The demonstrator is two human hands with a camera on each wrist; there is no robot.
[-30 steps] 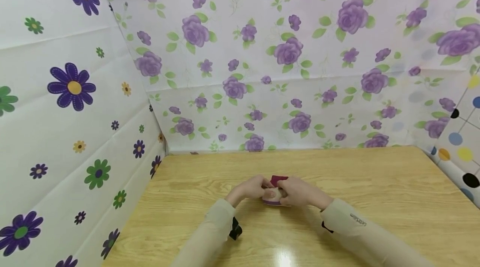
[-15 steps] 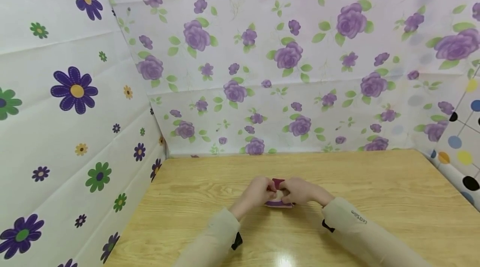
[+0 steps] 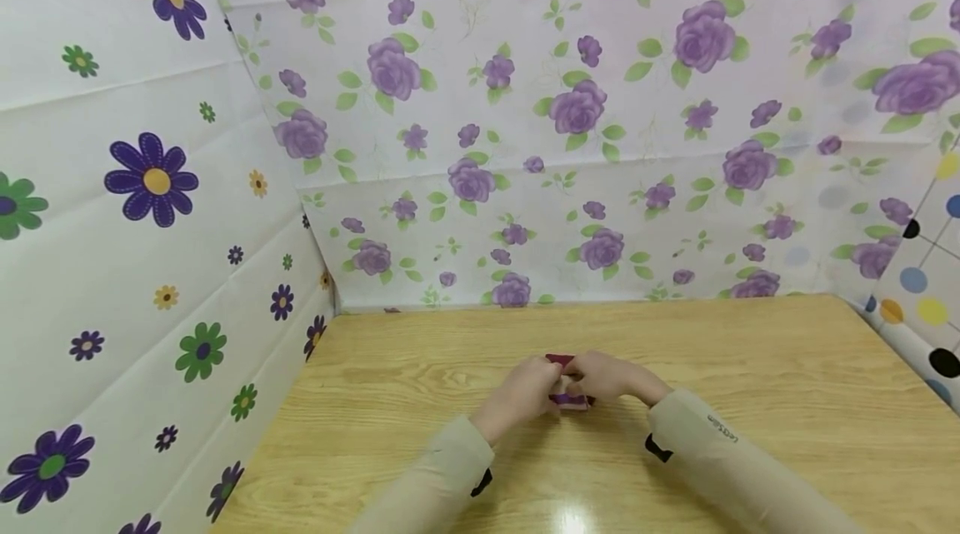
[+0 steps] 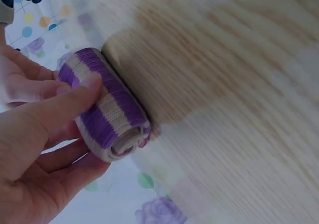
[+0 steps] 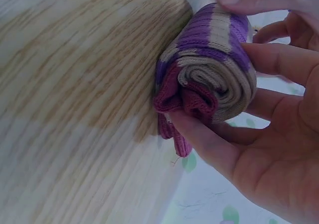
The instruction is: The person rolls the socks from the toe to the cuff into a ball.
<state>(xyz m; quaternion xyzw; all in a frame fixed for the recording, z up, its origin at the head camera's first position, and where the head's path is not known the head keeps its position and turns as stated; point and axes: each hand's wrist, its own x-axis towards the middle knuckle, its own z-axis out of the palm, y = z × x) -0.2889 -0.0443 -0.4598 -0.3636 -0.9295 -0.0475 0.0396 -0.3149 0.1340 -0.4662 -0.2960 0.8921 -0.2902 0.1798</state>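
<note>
Between my two hands lies a roll of knitted socks (image 3: 572, 403), striped purple and beige with a maroon part, on the wooden table. My left hand (image 3: 528, 389) holds one end of it; in the left wrist view one digit lies across the stripes of the sock roll (image 4: 110, 100) and other fingers curl beneath. My right hand (image 3: 611, 374) grips the other end. There, in the right wrist view, the coiled layers of the sock roll (image 5: 219, 87) show, with maroon knit (image 5: 172, 92) folded in and a digit pressed against it. The palms hide much of the roll in the head view.
The wooden table (image 3: 712, 351) stretches around both hands. Behind it hangs a sheet printed with purple roses (image 3: 577, 105), and a daisy-print sheet (image 3: 150, 267) runs along the left. A dotted sheet (image 3: 926, 284) edges the right side.
My left hand has moved right and turned inward around the sock roll's end. The right hand stays in nearly the same place, and less of the roll shows between the hands.
</note>
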